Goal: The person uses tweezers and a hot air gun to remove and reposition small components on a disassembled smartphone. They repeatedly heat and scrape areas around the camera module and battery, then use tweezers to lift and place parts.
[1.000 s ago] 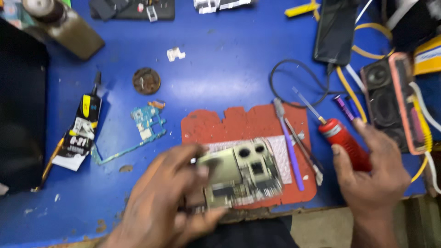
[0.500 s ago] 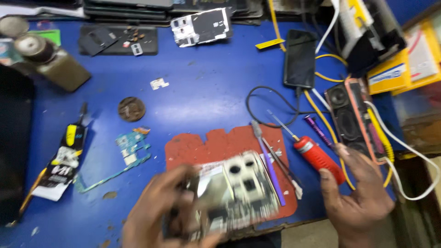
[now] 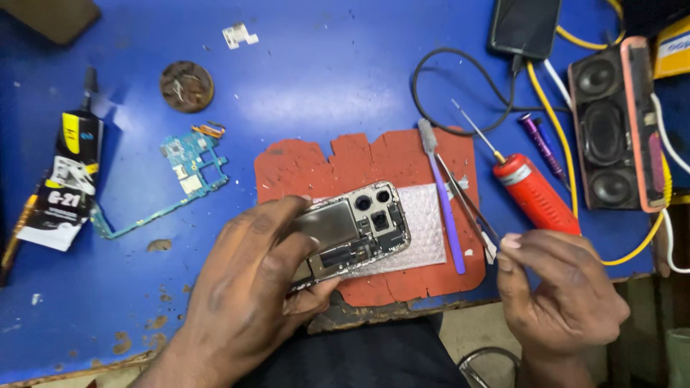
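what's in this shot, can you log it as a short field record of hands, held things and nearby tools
left hand: left hand grips an opened phone, back cover off
right hand: right hand pinches something too small to tell, beside the red screwdriver
work surface: red mat on blue table
tools on mat: purple brush, tweezers
left side: circuit board, glue tube
right side: speaker

Both hands bare, no gloves, rings or watch. Left hand (image 3: 251, 287) & right hand (image 3: 560, 287): wrists bare too, no sleeves in view. Nails short, pale. Dark trousers/cloth at lap btwn forearms.
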